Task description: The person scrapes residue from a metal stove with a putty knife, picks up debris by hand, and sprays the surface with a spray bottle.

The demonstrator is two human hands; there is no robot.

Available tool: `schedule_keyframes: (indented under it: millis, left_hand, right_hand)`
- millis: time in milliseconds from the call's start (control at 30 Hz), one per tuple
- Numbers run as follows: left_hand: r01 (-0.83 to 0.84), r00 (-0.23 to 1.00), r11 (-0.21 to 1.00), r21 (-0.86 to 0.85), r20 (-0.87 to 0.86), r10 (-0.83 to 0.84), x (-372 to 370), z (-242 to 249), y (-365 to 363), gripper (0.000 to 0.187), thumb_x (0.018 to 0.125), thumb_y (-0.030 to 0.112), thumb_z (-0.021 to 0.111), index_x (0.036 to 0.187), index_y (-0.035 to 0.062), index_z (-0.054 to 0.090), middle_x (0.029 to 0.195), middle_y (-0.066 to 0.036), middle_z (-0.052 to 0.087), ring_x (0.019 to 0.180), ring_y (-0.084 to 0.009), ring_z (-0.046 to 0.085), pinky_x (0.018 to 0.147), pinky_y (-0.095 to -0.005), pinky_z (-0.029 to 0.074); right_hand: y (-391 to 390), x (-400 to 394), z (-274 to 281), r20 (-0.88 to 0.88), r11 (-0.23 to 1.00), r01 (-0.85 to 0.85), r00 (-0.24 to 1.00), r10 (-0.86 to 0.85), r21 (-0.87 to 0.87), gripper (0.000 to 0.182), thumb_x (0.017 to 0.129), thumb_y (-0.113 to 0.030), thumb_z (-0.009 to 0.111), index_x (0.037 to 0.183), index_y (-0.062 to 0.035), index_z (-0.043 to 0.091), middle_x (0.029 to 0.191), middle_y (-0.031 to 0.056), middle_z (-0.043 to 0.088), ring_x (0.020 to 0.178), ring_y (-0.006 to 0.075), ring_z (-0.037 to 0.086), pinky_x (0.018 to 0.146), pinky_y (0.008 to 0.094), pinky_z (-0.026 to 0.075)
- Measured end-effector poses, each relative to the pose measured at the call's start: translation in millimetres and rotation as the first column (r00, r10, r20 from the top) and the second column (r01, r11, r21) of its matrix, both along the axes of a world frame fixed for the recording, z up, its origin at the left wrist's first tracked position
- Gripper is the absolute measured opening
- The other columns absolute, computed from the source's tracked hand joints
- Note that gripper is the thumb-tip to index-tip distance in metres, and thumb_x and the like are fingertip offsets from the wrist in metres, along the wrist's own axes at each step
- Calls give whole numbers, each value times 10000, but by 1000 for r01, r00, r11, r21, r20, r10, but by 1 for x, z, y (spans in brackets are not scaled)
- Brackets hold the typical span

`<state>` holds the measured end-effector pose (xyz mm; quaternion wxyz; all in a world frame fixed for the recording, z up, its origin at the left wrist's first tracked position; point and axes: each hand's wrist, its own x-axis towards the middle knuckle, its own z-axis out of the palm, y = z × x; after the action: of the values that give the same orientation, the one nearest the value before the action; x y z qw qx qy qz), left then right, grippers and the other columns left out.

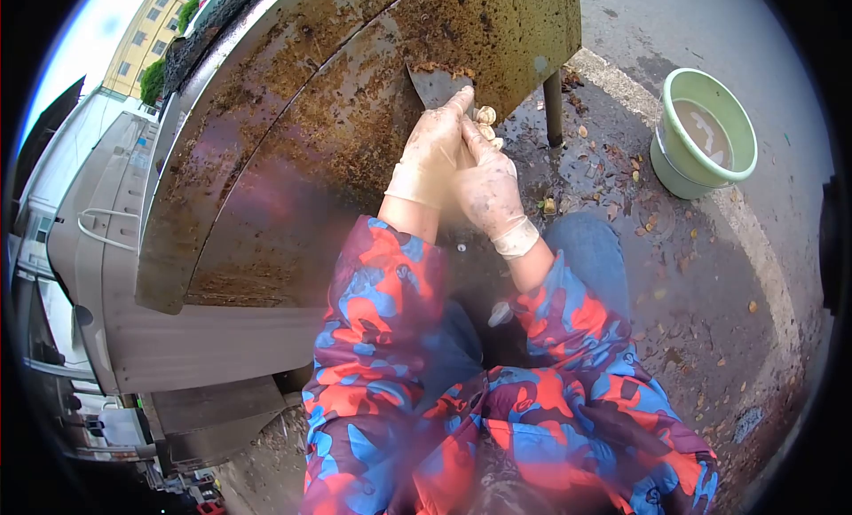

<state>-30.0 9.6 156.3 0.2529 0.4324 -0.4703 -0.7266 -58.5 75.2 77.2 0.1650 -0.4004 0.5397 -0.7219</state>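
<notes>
While both hands work together: gloved, at 12 o'clock from the body.
Sleeves: red and blue patterned sleeves, nearest the camera.
Left hand: fingers clenched on the scraper, forefinger along its blade.
Right hand: fingers clasped over the left hand.
Scraper: pressed on the rusty, greasy metal sheet, close to its right edge.
Risk: on that grease the blade may skid past the edge.
Room: wet pavement at 3 o'clock; green bucket at 2 o'clock, well apart.
</notes>
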Motion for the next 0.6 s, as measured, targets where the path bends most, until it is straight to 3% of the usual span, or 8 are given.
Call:
schedule_keyframes:
  millis: [100, 167, 200, 233, 333, 367, 500, 600]
  left_hand:
    - [157, 957, 988, -6, -245, -153, 16, -15, 5, 322, 878, 274, 561, 952, -39, 579, 733, -92, 597, 579, -185, 560, 524, -326, 483]
    - [431, 829, 902, -16, -387, -403, 43, -35, -6, 420, 924, 325, 462, 1126, -41, 503, 856, -117, 610, 760, -223, 587, 729, -346, 484]
    - [406, 821, 912, -63, -413, -394, 49, -35, 7, 448, 934, 342, 432, 1165, -39, 473, 902, -129, 603, 804, -241, 584, 767, -361, 474]
    - [380, 811, 919, -108, -439, -387, 54, -34, 19, 477, 943, 358, 401, 1205, -38, 443, 948, -141, 596, 848, -260, 581, 804, -376, 464]
    - [289, 834, 957, -22, -485, -263, 64, -56, 20, 512, 945, 409, 361, 1222, -16, 427, 983, -159, 592, 923, -313, 585, 859, -436, 458]
    - [247, 864, 969, -25, -448, -232, 65, -62, 19, 510, 944, 415, 360, 1214, -11, 434, 987, -162, 593, 934, -320, 585, 864, -448, 457]
    - [181, 908, 980, 86, -398, -132, 58, -54, 9, 492, 929, 439, 394, 1141, 2, 471, 852, -125, 587, 710, -256, 597, 689, -425, 518]
    - [33, 963, 999, 1, -269, -31, 48, -41, 5, 420, 916, 413, 452, 1061, 20, 492, 811, -104, 576, 626, -217, 570, 584, -387, 526]
  right_hand:
    - [19, 7, 8, -58, 999, -3, 998, 5, 48, 633, 645, -54, 563, 1270, -84, 472, 978, 221, 608, 889, 359, 596, 784, 370, 472]
    - [25, 16, -2, -98, 998, -26, 995, 32, 60, 624, 645, -52, 562, 1262, -89, 480, 982, 202, 613, 872, 352, 599, 780, 374, 476]
    - [23, 17, -15, -326, 999, 13, 945, -27, -46, 604, 653, -71, 555, 1253, -95, 487, 976, 192, 616, 869, 344, 599, 781, 376, 476]
    - [25, 19, -18, -322, 999, 17, 946, -32, -49, 604, 653, -71, 555, 1253, -95, 487, 976, 192, 616, 869, 344, 599, 781, 376, 476]
    - [38, 23, -1, -269, 928, -137, 933, 238, 346, 601, 672, -134, 538, 1270, -126, 471, 981, 188, 610, 889, 336, 594, 785, 378, 471]
    - [36, 25, 0, -270, 929, -133, 934, 233, 344, 601, 672, -134, 538, 1270, -126, 471, 981, 188, 610, 889, 336, 594, 785, 378, 471]
    - [27, 23, -3, -323, 920, -84, 921, 218, 383, 618, 665, -139, 531, 1280, -138, 463, 997, 182, 604, 879, 341, 592, 776, 382, 472]
    - [28, 18, 15, -174, 913, -141, 959, 222, 383, 626, 667, -125, 527, 1289, -143, 456, 1029, 185, 595, 893, 348, 590, 789, 387, 470]
